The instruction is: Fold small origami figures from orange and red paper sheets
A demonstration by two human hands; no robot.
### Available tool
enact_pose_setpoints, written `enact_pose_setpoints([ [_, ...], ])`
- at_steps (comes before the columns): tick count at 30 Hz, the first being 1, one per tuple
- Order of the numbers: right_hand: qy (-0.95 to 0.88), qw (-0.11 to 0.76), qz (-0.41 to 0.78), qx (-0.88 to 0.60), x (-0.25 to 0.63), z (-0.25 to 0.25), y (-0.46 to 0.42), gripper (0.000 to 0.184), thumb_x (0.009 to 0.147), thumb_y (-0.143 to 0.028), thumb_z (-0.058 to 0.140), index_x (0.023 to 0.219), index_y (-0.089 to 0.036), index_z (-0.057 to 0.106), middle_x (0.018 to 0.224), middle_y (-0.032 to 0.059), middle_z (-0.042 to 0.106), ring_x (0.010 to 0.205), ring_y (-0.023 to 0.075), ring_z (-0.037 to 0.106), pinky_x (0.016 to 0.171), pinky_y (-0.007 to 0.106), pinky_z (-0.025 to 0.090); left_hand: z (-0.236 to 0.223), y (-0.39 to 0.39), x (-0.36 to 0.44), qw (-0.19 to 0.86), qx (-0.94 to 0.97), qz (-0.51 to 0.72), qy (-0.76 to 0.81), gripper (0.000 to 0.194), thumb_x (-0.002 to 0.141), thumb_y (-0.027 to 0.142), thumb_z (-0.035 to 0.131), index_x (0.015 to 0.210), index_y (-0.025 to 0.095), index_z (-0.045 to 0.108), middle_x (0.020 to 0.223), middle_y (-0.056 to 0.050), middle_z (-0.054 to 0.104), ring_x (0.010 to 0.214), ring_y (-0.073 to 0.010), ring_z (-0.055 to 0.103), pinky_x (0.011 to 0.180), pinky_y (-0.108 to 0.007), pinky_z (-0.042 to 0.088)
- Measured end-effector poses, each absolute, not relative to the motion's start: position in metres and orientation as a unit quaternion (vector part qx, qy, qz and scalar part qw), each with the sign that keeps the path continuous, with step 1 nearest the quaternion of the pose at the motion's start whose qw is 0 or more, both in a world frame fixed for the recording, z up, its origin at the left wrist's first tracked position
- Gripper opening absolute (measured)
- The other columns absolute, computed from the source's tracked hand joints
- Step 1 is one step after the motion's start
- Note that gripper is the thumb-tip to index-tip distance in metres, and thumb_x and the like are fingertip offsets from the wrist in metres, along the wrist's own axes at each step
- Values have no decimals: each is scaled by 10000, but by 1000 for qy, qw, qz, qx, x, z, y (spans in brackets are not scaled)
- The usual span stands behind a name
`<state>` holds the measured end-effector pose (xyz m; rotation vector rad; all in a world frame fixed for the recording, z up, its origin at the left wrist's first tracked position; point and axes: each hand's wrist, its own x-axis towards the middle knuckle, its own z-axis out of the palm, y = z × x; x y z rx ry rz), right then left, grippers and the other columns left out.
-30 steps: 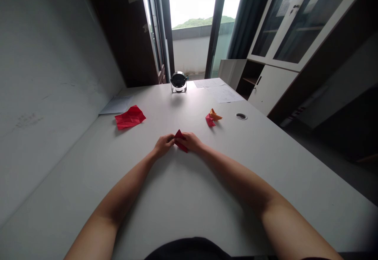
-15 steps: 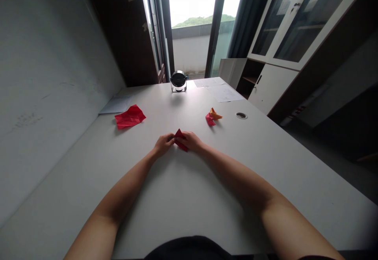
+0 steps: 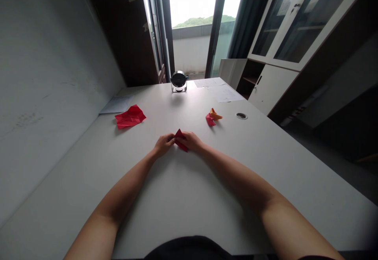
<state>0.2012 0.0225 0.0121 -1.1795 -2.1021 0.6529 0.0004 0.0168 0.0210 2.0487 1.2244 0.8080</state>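
A small folded piece of red paper (image 3: 182,146) is held between my two hands over the middle of the white table (image 3: 183,197). My left hand (image 3: 164,143) pinches its left edge with closed fingers. From the other side, my right hand (image 3: 191,140) grips the paper, thumb laid across its face. One pointed corner sticks up above the fingers and another points down toward me. The fingertips behind the paper are hidden.
A creased red sheet (image 3: 130,117) lies left. Right of my hands sits a folded red and orange paper piece (image 3: 212,117), near a round cable hole (image 3: 241,116). A round black device on a metal stand (image 3: 178,80) and white papers (image 3: 226,93) are at the back.
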Motion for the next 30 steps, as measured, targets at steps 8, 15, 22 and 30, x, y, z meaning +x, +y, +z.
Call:
enact_pose_setpoints([
  [8, -795, 330, 260, -437, 202, 11, 24, 231, 873, -387, 577, 854, -192, 700, 759, 25, 685, 639, 129, 538, 618, 235, 380, 19, 18, 0, 304, 778, 308, 455, 263, 869, 378, 534, 920, 179, 699, 736, 2, 657, 668, -133, 541, 645, -228, 414],
  [15, -797, 351, 254, -421, 202, 9, 23, 240, 874, -399, 572, 843, -199, 701, 735, 20, 675, 616, 124, 522, 592, 237, 352, 21, 17, 0, 313, 776, 315, 448, 247, 868, 358, 533, 915, 184, 702, 727, -3, 662, 663, -139, 543, 639, -231, 409],
  [22, -796, 351, 233, -435, 203, 8, 22, 267, 876, -429, 563, 818, -210, 704, 701, 7, 660, 593, 119, 499, 583, 245, 333, 22, 15, 0, 304, 778, 327, 442, 226, 864, 338, 543, 910, 188, 705, 708, 4, 654, 648, -132, 531, 618, -227, 394],
  [30, -751, 386, 280, -456, 204, 4, 28, 348, 899, -463, 492, 810, -195, 696, 672, -1, 651, 570, 114, 488, 563, 237, 330, 15, 18, -1, 353, 735, 368, 447, 244, 852, 392, 583, 903, 185, 703, 697, -9, 669, 618, -130, 562, 619, -237, 433],
])
